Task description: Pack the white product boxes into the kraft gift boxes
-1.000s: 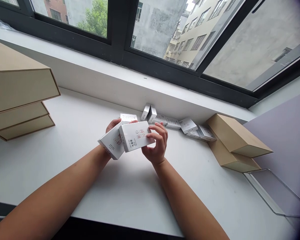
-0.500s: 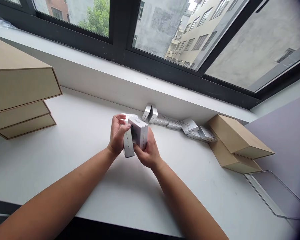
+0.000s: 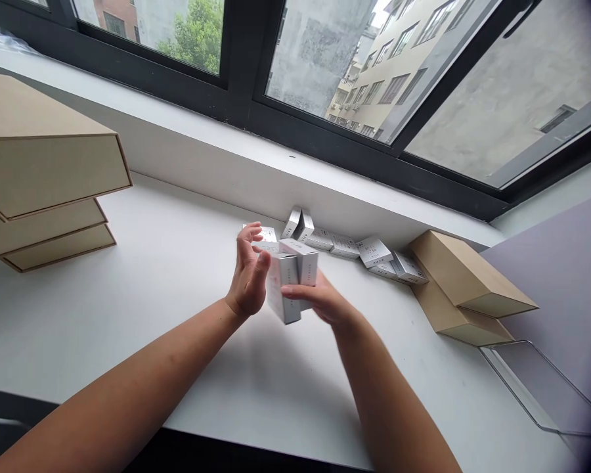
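Observation:
Two small silver-white printed cartons [image 3: 289,289] are held side by side above the table, one standing lower than the other. My right hand [image 3: 325,299] grips both, its thumb lying across their near faces and its other fingers hidden behind. Just left of the cartons is my left hand [image 3: 250,276], fingers raised and apart, palm facing them; whether it touches the nearer carton I cannot tell. Behind the left fingers lies another silver carton [image 3: 266,234] on the white table [image 3: 187,263].
Two cartons [image 3: 298,223] lean together by the sill wall, with several more [image 3: 345,246] lying in a row to their right. Beige boxes [image 3: 473,282] stand stacked at right, near a wire frame [image 3: 522,387]. Larger beige boxes [image 3: 54,171] are stacked at left.
Both hands have shifted right. My left hand has let go of its carton and opened; my right hand now clasps the two cartons together.

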